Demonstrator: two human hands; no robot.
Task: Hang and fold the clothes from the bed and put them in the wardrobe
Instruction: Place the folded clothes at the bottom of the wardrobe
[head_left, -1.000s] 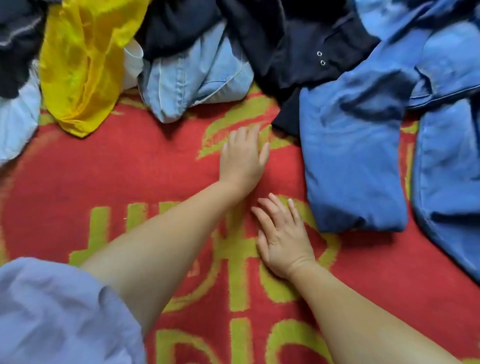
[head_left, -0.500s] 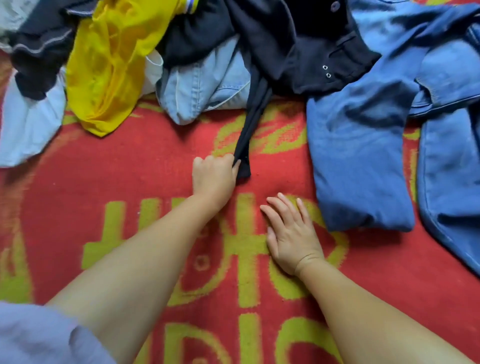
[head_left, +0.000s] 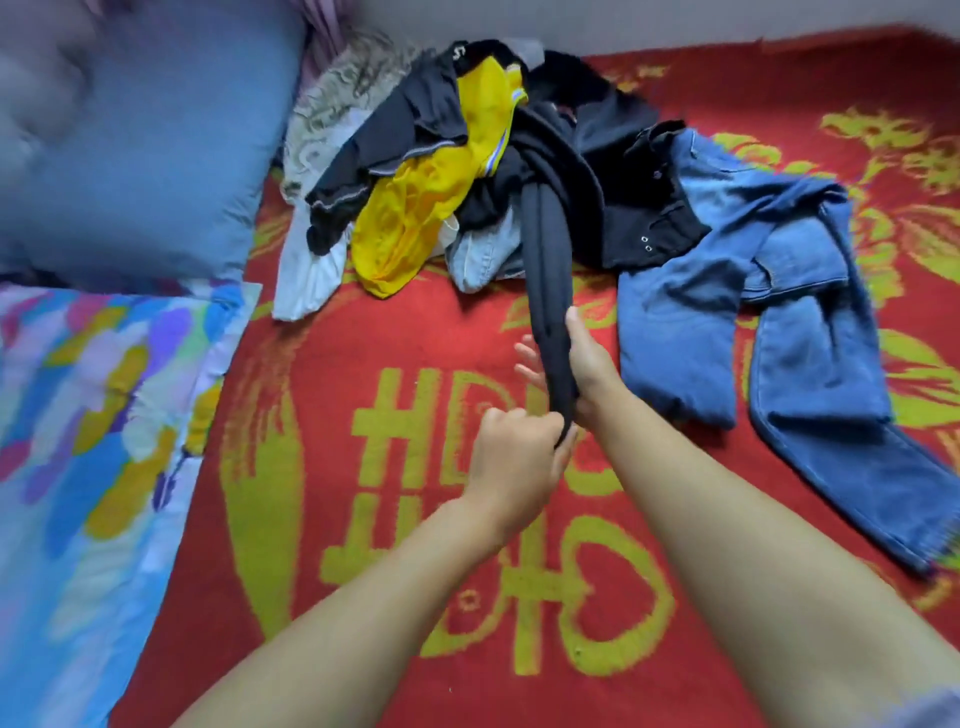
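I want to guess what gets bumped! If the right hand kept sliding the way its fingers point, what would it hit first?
Probably the clothes pile. The right hand points up along the dark garment it grips, toward the pale denim piece; depth is unclear.

blue pillow blurred, jeans hem smeared, pile's lower garments hidden

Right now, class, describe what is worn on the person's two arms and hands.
Both forearms are bare. The left hand and right hand show no gloves, rings, watch or bracelet. A pale bluish sleeve edge shows at the picture's bottom right corner.
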